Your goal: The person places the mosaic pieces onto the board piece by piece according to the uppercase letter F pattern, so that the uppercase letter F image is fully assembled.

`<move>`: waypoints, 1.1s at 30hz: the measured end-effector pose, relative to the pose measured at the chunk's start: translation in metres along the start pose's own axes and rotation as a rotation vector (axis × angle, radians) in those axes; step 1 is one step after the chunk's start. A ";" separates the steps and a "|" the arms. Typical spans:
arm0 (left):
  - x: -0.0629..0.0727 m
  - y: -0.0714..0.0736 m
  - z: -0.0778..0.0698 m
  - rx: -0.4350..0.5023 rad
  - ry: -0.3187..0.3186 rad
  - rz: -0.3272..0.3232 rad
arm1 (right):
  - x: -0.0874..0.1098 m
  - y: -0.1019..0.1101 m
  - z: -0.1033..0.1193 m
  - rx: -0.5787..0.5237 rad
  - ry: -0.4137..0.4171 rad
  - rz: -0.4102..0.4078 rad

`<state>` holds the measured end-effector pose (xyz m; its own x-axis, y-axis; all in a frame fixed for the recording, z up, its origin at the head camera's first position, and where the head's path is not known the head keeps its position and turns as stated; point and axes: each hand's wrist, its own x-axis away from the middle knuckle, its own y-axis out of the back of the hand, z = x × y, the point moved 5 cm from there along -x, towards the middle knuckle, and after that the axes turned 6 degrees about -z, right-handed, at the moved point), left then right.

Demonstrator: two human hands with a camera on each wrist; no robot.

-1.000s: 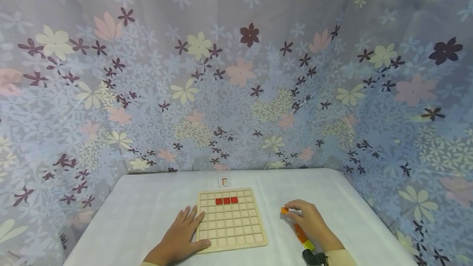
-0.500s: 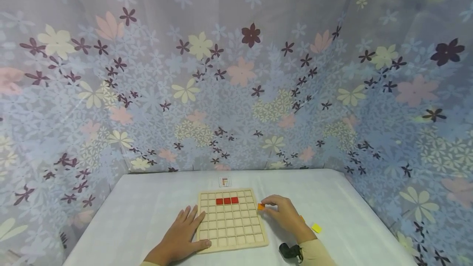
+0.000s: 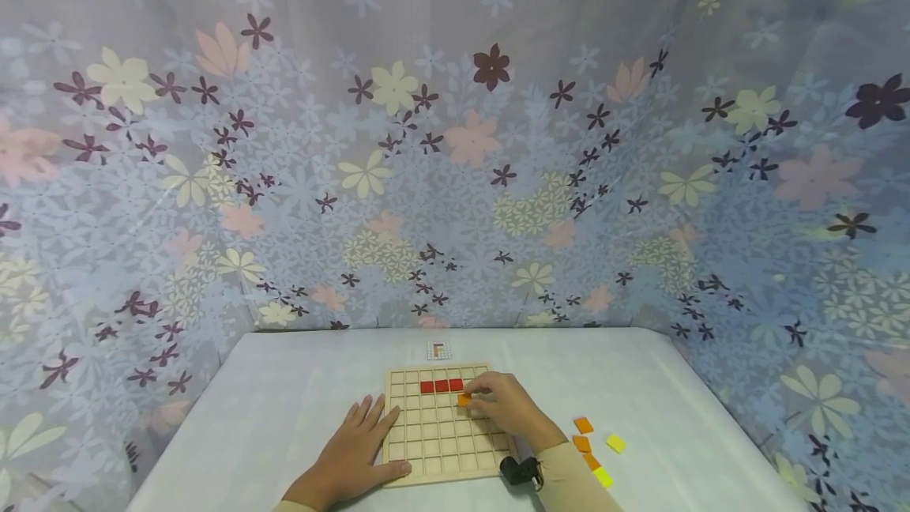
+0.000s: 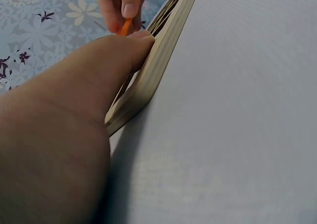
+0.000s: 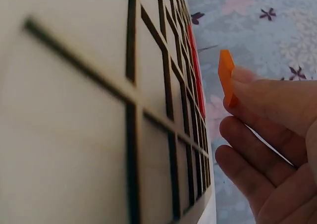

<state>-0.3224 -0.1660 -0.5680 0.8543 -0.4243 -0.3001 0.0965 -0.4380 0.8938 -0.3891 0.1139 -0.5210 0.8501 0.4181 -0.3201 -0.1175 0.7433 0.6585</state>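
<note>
In the head view a wooden grid board [image 3: 432, 442] lies on the white-covered table, with a row of three red tiles [image 3: 441, 385] in its upper cells. My left hand [image 3: 348, 449] rests at the board's left side, fingers spread and fairly straight, the thumb over the lower left corner. Over the upper right part of the board, my right hand [image 3: 508, 408] pinches an orange tile [image 5: 226, 71] between thumb and a finger. The right wrist view shows this tile tilted on edge and apart from the grid; its other fingers are loosely bent.
Right of the board lie several loose orange tiles [image 3: 583, 425] and two yellow tiles [image 3: 615, 443]. A small card with a printed grid pattern [image 3: 438, 350] sits behind the board. Flowered cloth [image 3: 455, 180] hangs around the table's back and sides.
My right hand has carried the orange tile leftward from the loose tiles to above the board, uncovering the tiles on the right. My left hand has stayed on the board's edge.
</note>
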 end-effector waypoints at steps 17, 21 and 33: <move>0.001 -0.001 -0.001 0.011 0.029 0.049 | -0.035 -0.043 0.023 0.089 0.059 0.079; 0.001 -0.003 -0.001 0.002 0.025 0.048 | -0.039 -0.049 0.022 0.089 0.045 0.064; -0.002 0.003 -0.004 -0.008 0.021 0.036 | -0.046 -0.056 0.030 0.152 0.044 0.034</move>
<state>-0.3218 -0.1637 -0.5632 0.8677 -0.4233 -0.2606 0.0694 -0.4159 0.9068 -0.4064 0.0371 -0.5231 0.8236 0.4661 -0.3232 -0.0637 0.6423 0.7638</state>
